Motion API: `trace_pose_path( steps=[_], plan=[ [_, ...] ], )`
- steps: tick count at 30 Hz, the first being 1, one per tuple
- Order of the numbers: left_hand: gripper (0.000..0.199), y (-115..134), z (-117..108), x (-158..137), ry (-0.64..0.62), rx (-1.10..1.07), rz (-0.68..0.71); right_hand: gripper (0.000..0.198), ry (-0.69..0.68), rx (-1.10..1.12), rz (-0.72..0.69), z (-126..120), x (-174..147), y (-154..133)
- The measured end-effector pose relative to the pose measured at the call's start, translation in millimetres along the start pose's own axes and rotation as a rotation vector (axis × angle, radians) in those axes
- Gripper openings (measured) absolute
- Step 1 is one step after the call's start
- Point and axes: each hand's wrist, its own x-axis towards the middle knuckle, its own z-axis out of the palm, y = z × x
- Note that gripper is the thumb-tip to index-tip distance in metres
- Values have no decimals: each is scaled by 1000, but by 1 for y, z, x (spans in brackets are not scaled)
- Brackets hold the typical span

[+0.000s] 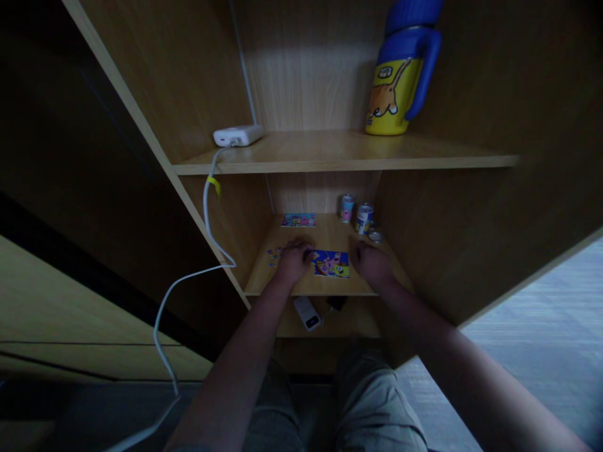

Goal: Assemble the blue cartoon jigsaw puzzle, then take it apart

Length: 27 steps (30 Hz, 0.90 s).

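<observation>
A small blue jigsaw puzzle (331, 264) with pink and yellow cartoon figures lies on the lower shelf between my hands. My left hand (294, 260) is closed at the puzzle's upper left corner, and a dark blue puzzle piece (309, 254) seems to be pinched in its fingertips. Beside it, partly behind the hand, loose puzzle pieces (274, 255) are scattered. My right hand (372, 262) is curled just right of the puzzle, apart from it, and nothing shows in its fingers. Farther back lies a colourful picture card (298, 220).
Two small cartoon tins (347, 208) stand at the back right, with a round metal lid (375, 236) beside them. Above are a blue-yellow bottle (394, 81) and a white device (238, 135) with a hanging white cable (206, 207). A white power bank (307, 312) lies below.
</observation>
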Motion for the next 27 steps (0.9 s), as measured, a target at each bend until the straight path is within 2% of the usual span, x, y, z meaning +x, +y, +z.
trace_pose_path(
  steps=[4, 11, 15, 19, 22, 27],
  plan=[
    [20, 1, 2, 0, -29, 21, 6, 40, 15, -13, -7, -1, -1, 0],
    [8, -3, 1, 4, -34, -61, -7, 40, 1, -13, 13, -4, -2, -2],
    [5, -4, -1, 2, 27, -166, 5, 41, -21, -5, 17, -6, -2, -3],
    [8, -5, -4, -1, 113, -285, -67, 42, -47, -5, 32, -7, -2, -4],
    [10, -3, -7, -2, 149, -314, -105, 43, -44, -11, 33, -5, -1, -3],
    [9, 1, -8, -2, 174, -311, -83, 46, -16, 3, 29, -3, -2, -2]
  ],
)
